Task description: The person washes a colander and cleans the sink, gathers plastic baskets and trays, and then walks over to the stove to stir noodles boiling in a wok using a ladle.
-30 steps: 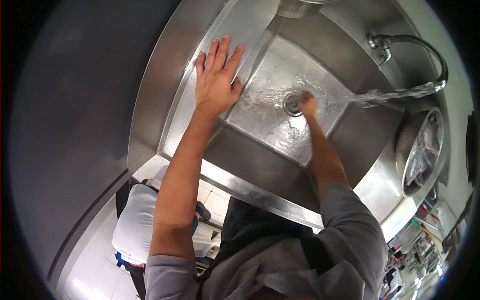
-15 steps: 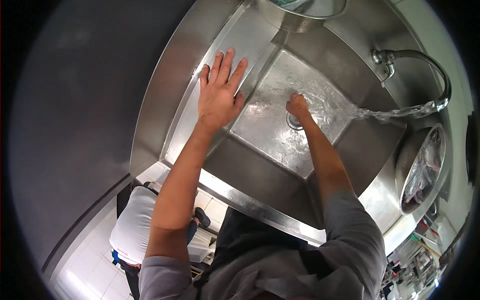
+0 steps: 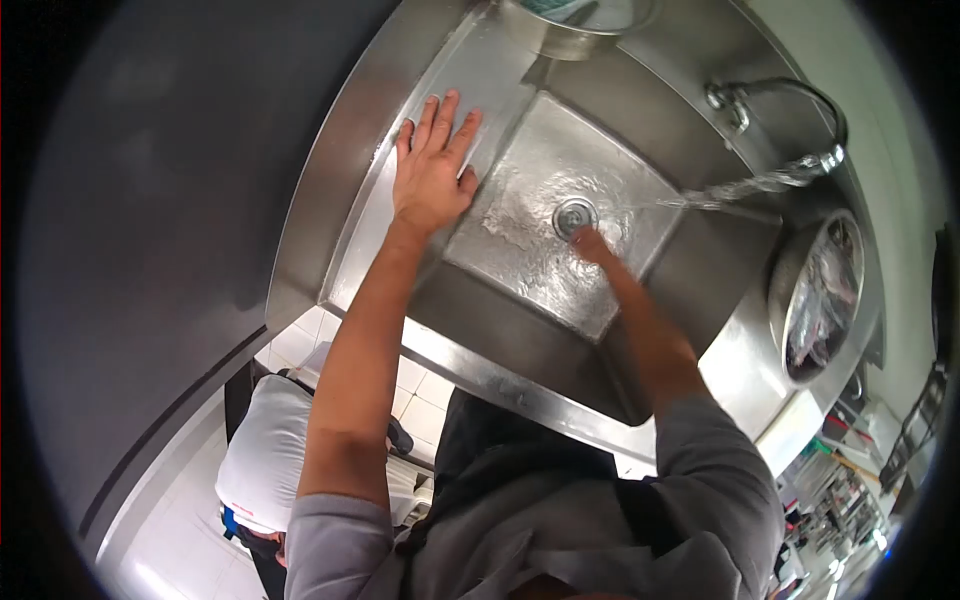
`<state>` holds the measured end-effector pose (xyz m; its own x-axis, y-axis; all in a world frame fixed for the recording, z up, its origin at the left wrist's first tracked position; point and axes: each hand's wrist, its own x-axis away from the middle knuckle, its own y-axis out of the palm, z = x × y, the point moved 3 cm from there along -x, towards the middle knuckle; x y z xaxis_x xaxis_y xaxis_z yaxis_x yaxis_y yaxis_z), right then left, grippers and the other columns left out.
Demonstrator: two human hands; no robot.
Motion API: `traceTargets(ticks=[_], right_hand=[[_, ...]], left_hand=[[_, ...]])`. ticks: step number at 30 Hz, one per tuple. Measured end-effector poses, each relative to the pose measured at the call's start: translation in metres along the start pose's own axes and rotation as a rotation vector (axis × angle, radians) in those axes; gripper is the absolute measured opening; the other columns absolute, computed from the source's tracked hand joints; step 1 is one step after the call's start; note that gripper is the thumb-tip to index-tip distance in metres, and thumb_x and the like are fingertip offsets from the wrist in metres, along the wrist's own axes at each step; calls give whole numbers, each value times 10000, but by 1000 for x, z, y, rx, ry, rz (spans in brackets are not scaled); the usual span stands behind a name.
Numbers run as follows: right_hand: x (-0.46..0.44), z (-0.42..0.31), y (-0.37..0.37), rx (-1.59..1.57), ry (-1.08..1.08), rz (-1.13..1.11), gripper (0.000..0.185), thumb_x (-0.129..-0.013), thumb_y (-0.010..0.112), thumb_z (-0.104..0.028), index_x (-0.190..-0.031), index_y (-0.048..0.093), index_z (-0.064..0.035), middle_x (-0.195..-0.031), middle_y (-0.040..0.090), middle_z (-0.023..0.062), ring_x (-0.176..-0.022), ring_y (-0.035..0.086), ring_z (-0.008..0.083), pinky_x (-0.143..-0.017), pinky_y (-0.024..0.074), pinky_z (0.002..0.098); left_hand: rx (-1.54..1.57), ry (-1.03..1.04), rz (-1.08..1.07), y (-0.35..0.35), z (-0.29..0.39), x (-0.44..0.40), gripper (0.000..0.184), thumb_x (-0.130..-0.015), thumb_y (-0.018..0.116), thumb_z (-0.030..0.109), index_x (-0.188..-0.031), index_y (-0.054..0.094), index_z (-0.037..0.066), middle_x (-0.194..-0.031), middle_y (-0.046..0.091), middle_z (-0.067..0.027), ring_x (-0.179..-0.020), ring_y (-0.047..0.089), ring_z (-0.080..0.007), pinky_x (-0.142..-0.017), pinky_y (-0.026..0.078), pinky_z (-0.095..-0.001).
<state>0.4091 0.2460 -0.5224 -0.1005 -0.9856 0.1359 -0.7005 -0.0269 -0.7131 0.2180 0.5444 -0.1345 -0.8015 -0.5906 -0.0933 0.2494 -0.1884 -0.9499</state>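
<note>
My left hand (image 3: 432, 180) lies flat on the sink's steel ledge (image 3: 485, 75), fingers spread, holding nothing. Down in the sink basin (image 3: 530, 150), my right hand (image 3: 590, 243) is closed beside the round drain (image 3: 574, 219), at its lower right edge. Whatever it may hold is hidden, and the hand is slightly blurred. From the curved faucet (image 3: 835, 115) a stream of water (image 3: 745, 190) runs into the basin. Shallow water ripples over the basin floor around the drain.
A metal bowl of fish (image 3: 825, 300) stands tilted in view right of the basin. Another metal container (image 3: 560, 42) sits at the top with something green and pale inside. A dark panel (image 3: 180, 180) rises on the left. Behind, at lower left, is a person in a white shirt (image 3: 265, 450).
My right hand has moved down toward me, uncovering the drain that it partly hid. The view has shifted slightly. My left hand stays flat on the ledge, and the water keeps running.
</note>
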Motion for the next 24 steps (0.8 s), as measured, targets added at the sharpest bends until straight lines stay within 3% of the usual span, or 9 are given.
traceTargets(ticks=[2, 4, 7, 10, 15, 18, 20, 22, 24], right_hand=[[-9, 4, -93, -468, 716, 136, 177, -877, 584, -169, -757, 648, -55, -794, 655, 96, -825, 639, 278, -707, 512, 418], [-24, -46, -183, -1198, 441, 330, 127, -894, 556, -79, -864, 663, -15, -823, 653, 101, -836, 651, 268, -708, 544, 369], [-36, -63, -221, -1771, 728, 742, 200, -924, 481, 63, -1092, 590, 56, -929, 652, 141, -790, 660, 201, -611, 574, 281], [-22, -69, -211, -2002, 874, 639, 226, -873, 420, 73, -1026, 585, 85, -875, 632, 147, -678, 622, 203, -563, 556, 288], [18, -138, -263, -1027, 762, 306, 180, -936, 575, -181, -849, 619, -30, -793, 597, 58, -610, 577, 136, -450, 416, 241], [15, -136, -325, -1253, 638, 506, 162, -938, 534, -130, -976, 619, 3, -871, 628, 102, -762, 635, 199, -640, 537, 331], [-1, -111, -354, -1396, 582, 623, 241, -947, 468, -96, -1074, 594, 66, -959, 636, 157, -816, 647, 264, -753, 568, 402], [-12, -100, -382, -1544, 555, 667, 234, -961, 456, -81, -1113, 556, 68, -1052, 619, 201, -906, 646, 314, -823, 565, 452], [-24, -124, -417, -1591, 577, 717, 197, -957, 473, -61, -1099, 543, 55, -1099, 599, 222, -945, 639, 331, -829, 556, 479]], left_hand=[[-10, 12, 17, 0, 1, 1, 777, -724, 654, 105, -1453, 411, 215, -1584, 231, -54, -1453, 210, -281, -1148, 183, -508], [-14, 18, 23, -2, 4, 0, 774, -724, 656, 107, -1451, 413, 213, -1580, 239, -56, -1453, 209, -281, -1149, 182, -507], [-28, 20, 23, -2, 6, 3, 785, -715, 666, 119, -1452, 412, 217, -1581, 236, -55, -1455, 200, -277, -1154, 179, -498], [-51, 30, 28, -2, 7, 4, 796, -705, 672, 126, -1451, 413, 220, -1582, 233, -52, -1457, 192, -276, -1157, 170, -501], [-70, 54, 75, 0, 10, 3, 737, -690, 649, 118, -1403, 467, 162, -1564, 259, -71, -1436, 224, -300, -1135, 200, -519], [-20, -45, 57, 23, 22, -7, 568, -682, 654, 134, -1246, 599, 109, -1471, 406, -106, -1360, 350, -313, -1088, 268, -538], [409, 138, 82, 34, 83, -14, 373, -665, 660, 43, -1038, 680, 38, -1189, 615, -161, -1093, 582, -333, -934, 441, -481], [820, 158, -173, 66, 150, -33, 275, -755, 646, -51, -1027, 669, -14, -1029, 672, -160, -897, 677, -280, -777, 548, -323], [1392, -246, -606, 87, 208, -56, 259, -820, 573, -102, -1070, 620, -56, -1031, 663, -170, -865, 683, -253, -752, 569, -309]])
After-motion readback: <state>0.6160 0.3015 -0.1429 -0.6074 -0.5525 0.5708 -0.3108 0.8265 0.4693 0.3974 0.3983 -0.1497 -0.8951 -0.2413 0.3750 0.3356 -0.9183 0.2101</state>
